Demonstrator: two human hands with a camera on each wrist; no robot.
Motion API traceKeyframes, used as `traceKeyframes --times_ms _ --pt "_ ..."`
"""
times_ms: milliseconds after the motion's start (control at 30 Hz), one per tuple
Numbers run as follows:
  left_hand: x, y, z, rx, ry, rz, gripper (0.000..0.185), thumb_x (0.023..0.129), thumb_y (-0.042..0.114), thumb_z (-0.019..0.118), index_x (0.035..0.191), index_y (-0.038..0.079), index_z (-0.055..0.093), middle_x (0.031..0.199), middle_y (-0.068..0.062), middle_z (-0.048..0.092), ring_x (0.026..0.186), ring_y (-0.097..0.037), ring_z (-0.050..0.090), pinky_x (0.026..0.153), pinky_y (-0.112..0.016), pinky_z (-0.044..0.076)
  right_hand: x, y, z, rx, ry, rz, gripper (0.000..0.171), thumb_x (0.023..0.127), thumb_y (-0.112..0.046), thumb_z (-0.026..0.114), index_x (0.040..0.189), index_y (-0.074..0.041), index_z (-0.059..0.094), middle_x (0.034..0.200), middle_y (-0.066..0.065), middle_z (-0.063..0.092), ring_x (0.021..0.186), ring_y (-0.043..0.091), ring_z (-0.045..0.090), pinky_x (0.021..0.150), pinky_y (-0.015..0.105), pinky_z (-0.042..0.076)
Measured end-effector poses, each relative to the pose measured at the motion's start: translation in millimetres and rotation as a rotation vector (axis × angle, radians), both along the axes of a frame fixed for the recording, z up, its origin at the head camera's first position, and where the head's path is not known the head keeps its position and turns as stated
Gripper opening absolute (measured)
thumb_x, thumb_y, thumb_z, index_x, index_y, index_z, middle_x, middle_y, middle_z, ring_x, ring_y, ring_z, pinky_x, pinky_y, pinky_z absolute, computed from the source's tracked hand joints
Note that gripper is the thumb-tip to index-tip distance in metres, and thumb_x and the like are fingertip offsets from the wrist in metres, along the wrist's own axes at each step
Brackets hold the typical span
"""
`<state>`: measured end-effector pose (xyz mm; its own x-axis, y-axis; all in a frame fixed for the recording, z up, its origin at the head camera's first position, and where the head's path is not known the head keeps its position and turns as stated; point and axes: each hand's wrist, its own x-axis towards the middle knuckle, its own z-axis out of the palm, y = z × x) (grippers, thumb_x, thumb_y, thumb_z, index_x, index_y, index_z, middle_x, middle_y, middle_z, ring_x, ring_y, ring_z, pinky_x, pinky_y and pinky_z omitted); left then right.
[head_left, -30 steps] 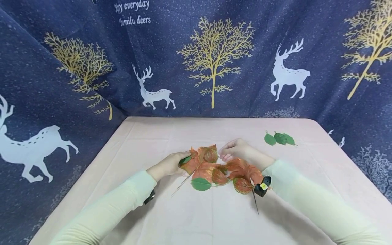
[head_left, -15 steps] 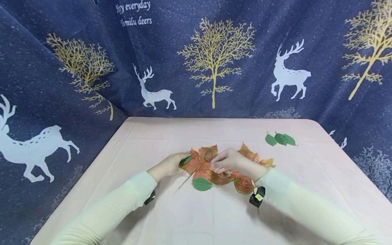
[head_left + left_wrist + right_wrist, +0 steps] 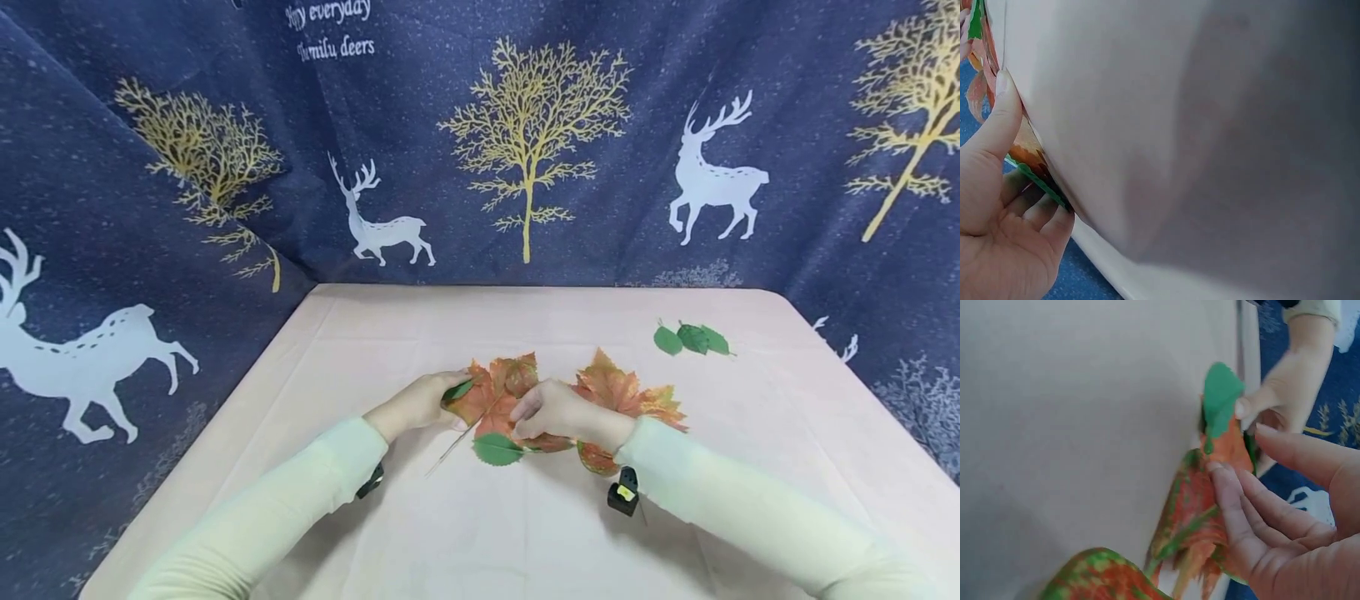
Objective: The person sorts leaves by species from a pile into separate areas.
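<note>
A pale pink tablecloth [image 3: 525, 517] is covering the table, smooth and likely slippery, and the leafy sprig [image 3: 502, 400] is lying near its middle with a thin stem [image 3: 453, 450] trailing toward the person. The left hand [image 3: 416, 404] is pinching the sprig's left end, thumb and fingers curled around a green leaf edge [image 3: 1035, 178], while the right hand [image 3: 558, 410] is closing its fingertips [image 3: 1222, 487] narrowly on one orange-red leaf [image 3: 1229, 440] in the cluster. A judgement on the risk: because the two hands are gripping the same sprig at different points, any pull apart could be tearing a leaf or snapping it off crookedly. If the left hold is slackening, the whole sprig could be sliding over the cloth and dragging the loose orange maple leaf [image 3: 622, 387] just beside it. Three small green leaves [image 3: 690, 340] are lying well apart at the far right, out of harm's way.
</note>
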<state>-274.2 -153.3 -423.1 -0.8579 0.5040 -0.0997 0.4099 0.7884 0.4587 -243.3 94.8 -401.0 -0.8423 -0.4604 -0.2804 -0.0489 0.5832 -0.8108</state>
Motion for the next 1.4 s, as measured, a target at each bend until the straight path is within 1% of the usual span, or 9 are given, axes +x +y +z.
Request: traceKeyframes --times_ms 33,100,333,433,667,867,1133,1233,1400 --pt "0.0 0 0.0 0.003 0.003 -0.002 0.085 0.074 0.026 0.082 0.145 0.004 0.042 0.151 -0.017 0.040 0.139 -0.037 0.039 0.116 -0.049 0.032 0.0 -1 -2.3 -0.006 0.008 0.011 0.021 0.080 -0.008 0.076 0.100 -0.001 0.072 0.087 0.003 0.071 0.075 0.011 0.061 0.068 0.026 0.055" --pt "-0.7 0 -0.3 -0.003 0.012 -0.005 0.085 0.074 0.025 0.082 0.146 0.004 0.042 0.151 -0.017 0.040 0.138 -0.036 0.039 0.116 -0.049 0.033 -0.4 -4 -5.9 -0.005 0.026 0.027 0.021 0.078 -0.006 0.078 0.098 -0.001 0.072 0.084 0.003 0.070 0.077 0.013 0.062 0.069 0.026 0.055" --pt "-2.7 -1 -2.8 -0.024 0.038 -0.025 0.086 0.074 0.027 0.082 0.146 0.003 0.041 0.151 -0.018 0.040 0.138 -0.037 0.039 0.116 -0.049 0.032 2.6 -14 -11.9 0.054 0.117 0.047 0.018 0.070 0.002 0.081 0.085 -0.003 0.071 0.072 0.001 0.065 0.066 0.010 0.058 0.059 0.020 0.050" --pt "-2.7 -1 -3.2 -0.028 0.034 -0.023 0.085 0.075 0.027 0.082 0.146 0.003 0.041 0.151 -0.018 0.040 0.138 -0.037 0.039 0.116 -0.049 0.032 4.4 -18 -11.7 0.096 0.144 0.051 0.017 0.071 0.003 0.081 0.082 -0.005 0.070 0.071 0.000 0.064 0.066 0.009 0.057 0.060 0.020 0.051" --pt "-2.9 -1 -2.1 -0.036 0.020 -0.011 0.086 0.075 0.027 0.081 0.147 0.003 0.040 0.152 -0.017 0.038 0.139 -0.037 0.038 0.117 -0.049 0.031 4.3 -21 -10.1 0.162 0.209 0.114 0.013 0.073 0.001 0.080 0.076 -0.006 0.069 0.072 -0.001 0.064 0.069 0.010 0.058 0.063 0.020 0.050" --pt "-2.5 0 -2.8 -0.034 0.009 0.002 0.086 0.075 0.026 0.082 0.147 0.005 0.040 0.153 -0.016 0.038 0.140 -0.036 0.037 0.117 -0.048 0.030 4.1 -20 -11.7 0.165 0.227 0.137 0.012 0.075 -0.001 0.080 0.077 -0.006 0.069 0.071 -0.001 0.064 0.068 0.010 0.057 0.060 0.019 0.049" --pt "-1.0 -1 -2.1 -0.026 0.014 0.000 0.086 0.075 0.026 0.081 0.147 0.005 0.040 0.152 -0.017 0.039 0.140 -0.036 0.037 0.117 -0.049 0.030 6.0 -21 -12.7 0.173 0.247 0.139 0.011 0.075 -0.001 0.079 0.078 -0.006 0.070 0.073 -0.002 0.065 0.071 0.010 0.058 0.064 0.021 0.051" --pt "-1.2 -1 -1.9 -0.030 0.024 -0.001 0.085 0.075 0.026 0.082 0.146 0.005 0.041 0.152 -0.017 0.040 0.139 -0.036 0.038 0.117 -0.049 0.031 6.6 -22 -12.7 0.168 0.236 0.128 0.012 0.075 0.000 0.079 0.078 -0.006 0.069 0.073 -0.001 0.064 0.071 0.011 0.058 0.064 0.022 0.051" --pt "0.5 0 -2.3 -0.014 0.001 0.006 0.085 0.074 0.025 0.082 0.146 0.005 0.041 0.152 -0.017 0.039 0.140 -0.036 0.037 0.117 -0.049 0.031 8.1 -21 -14.3 0.149 0.213 0.122 0.013 0.076 0.001 0.078 0.077 -0.007 0.068 0.073 -0.001 0.063 0.071 0.012 0.057 0.062 0.022 0.050"
